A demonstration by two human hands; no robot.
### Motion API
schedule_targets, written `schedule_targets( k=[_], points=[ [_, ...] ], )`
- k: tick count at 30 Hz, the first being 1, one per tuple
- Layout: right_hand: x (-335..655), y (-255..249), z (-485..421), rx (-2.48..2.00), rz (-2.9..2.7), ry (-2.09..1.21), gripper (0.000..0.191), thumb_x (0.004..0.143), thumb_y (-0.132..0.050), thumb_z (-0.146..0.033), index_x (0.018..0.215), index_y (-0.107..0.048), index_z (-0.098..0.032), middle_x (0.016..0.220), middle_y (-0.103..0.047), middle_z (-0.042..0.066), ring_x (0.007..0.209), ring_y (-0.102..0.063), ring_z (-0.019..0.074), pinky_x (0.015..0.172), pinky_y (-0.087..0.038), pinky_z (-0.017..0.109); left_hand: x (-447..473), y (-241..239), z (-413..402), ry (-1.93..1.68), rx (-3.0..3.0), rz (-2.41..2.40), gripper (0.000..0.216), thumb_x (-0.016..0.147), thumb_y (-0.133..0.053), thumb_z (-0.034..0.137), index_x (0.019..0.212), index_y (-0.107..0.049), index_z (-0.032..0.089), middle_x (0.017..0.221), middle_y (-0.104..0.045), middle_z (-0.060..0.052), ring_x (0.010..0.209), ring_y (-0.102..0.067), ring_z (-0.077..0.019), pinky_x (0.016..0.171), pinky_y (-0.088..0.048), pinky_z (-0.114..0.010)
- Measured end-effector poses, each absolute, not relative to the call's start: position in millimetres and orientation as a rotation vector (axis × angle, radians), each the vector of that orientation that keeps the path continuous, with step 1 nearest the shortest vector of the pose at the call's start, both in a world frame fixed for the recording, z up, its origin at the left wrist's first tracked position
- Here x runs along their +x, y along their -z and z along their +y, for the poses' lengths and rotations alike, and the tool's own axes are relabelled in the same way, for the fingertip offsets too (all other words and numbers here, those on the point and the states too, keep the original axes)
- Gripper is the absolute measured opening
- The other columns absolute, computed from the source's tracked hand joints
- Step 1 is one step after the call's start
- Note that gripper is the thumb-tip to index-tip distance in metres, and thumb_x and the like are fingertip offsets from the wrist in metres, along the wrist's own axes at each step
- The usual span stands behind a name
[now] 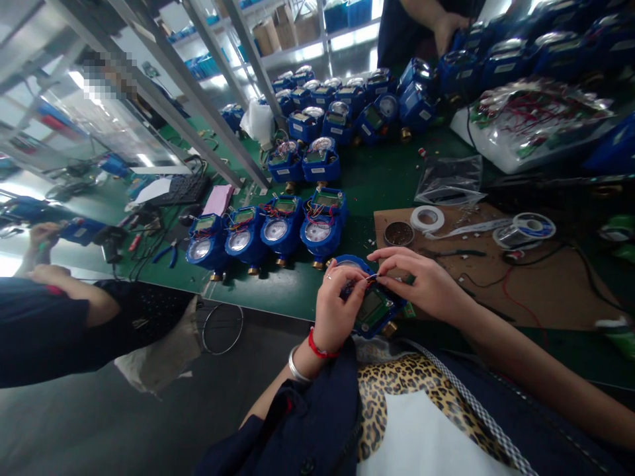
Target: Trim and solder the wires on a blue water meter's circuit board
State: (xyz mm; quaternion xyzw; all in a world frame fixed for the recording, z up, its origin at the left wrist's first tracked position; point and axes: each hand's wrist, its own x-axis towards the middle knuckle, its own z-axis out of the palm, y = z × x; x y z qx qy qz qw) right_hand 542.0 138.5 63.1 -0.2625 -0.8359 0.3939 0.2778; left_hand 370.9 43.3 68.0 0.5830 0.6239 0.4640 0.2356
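A blue water meter (pixel 374 307) with an exposed green circuit board lies at the bench edge, right in front of me. Over it, my left hand (pixel 340 297) pinches thin wires (pixel 371 280) between thumb and fingers. From the other side my right hand (pixel 414 277) closes thumb and forefinger on the same wires, its other fingers stretched out. Both hands cover much of the meter's dial. To the left stand several opened blue meters in a row, the nearest meter (pixel 323 225) with red and yellow wires showing.
On a cardboard sheet (pixel 560 284) at right lie a white tape roll (pixel 427 219), a solder spool (pixel 524 230) and a small round tin (pixel 399 234). Behind are a bag of wired boards (pixel 536 119) and more meters. Blue pliers (pixel 166 253) lie left; co-workers' hands (pixel 449 32) show at back and left.
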Motion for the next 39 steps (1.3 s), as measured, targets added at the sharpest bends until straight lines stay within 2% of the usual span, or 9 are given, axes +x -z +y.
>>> schedule_targets(
  k=[5, 11, 26, 29, 33, 39],
  points=[
    [540.1, -65.8, 134.8, -0.699, -2.27, -1.082, 0.009, 0.091, -0.055, -0.027, 0.095, -0.061, -0.022, 0.105, -0.068, 0.004, 0.101, -0.062, 0.0183, 0.092, -0.047, 0.033, 370.8, -66.9, 42.7, -1.275, 1.584, 1.719, 0.01, 0.091, -0.055, 0.024, 0.083, -0.06, 0.021, 0.089, -0.07, -0.001, 0.09, -0.065, -0.0162, 0.116, -0.025, -0.045],
    [537.1, -63.7, 132.7, -0.734, -2.24, -0.98, 0.011, 0.092, -0.055, -0.03, 0.093, -0.061, -0.02, 0.094, -0.067, 0.005, 0.092, -0.062, 0.0186, 0.085, -0.048, 0.032, 370.1, -65.3, 42.6, -1.276, 1.578, 1.723, 0.01, 0.091, -0.054, 0.024, 0.083, -0.061, 0.02, 0.09, -0.07, -0.001, 0.092, -0.065, -0.0158, 0.116, -0.026, -0.044],
    [525.4, -62.5, 130.8, -0.685, -2.211, -1.063, 0.026, 0.096, -0.05, -0.036, 0.085, -0.066, -0.019, 0.081, -0.063, 0.004, 0.08, -0.059, 0.0157, 0.075, -0.047, 0.027, 369.3, -67.5, 42.9, -1.292, 1.613, 1.721, 0.01, 0.09, -0.055, 0.024, 0.083, -0.062, 0.021, 0.089, -0.07, -0.001, 0.091, -0.065, -0.0162, 0.115, -0.028, -0.045],
    [527.0, -63.9, 131.4, -0.694, -2.196, -1.084, 0.027, 0.097, -0.046, -0.036, 0.094, -0.067, -0.019, 0.089, -0.065, 0.005, 0.087, -0.06, 0.0165, 0.08, -0.048, 0.028, 366.5, -68.3, 39.8, -1.32, 1.59, 1.683, 0.01, 0.091, -0.054, 0.023, 0.092, -0.064, 0.021, 0.098, -0.071, -0.003, 0.098, -0.065, -0.0171, 0.113, -0.033, -0.043],
    [538.7, -57.1, 127.6, -0.772, -2.141, -1.057, 0.035, 0.099, -0.039, -0.035, 0.128, -0.055, -0.023, 0.12, -0.064, 0.007, 0.117, -0.055, 0.0201, 0.103, -0.041, 0.036, 348.4, -68.2, 27.8, -1.394, 1.56, 1.713, 0.025, 0.093, -0.052, 0.025, 0.117, -0.059, 0.021, 0.122, -0.064, -0.009, 0.118, -0.058, -0.0204, 0.104, -0.044, -0.04],
    [566.2, -27.6, 112.1, -1.157, -1.999, -1.014, 0.038, 0.095, -0.037, -0.046, 0.124, -0.056, -0.029, 0.127, -0.061, 0.005, 0.122, -0.054, 0.0298, 0.107, -0.038, 0.051, 262.3, -46.0, 4.4, -1.632, 1.519, 2.32, 0.031, 0.092, -0.054, 0.027, 0.122, -0.055, 0.018, 0.128, -0.058, -0.013, 0.124, -0.052, -0.0232, 0.108, -0.04, -0.046]
  ],
)
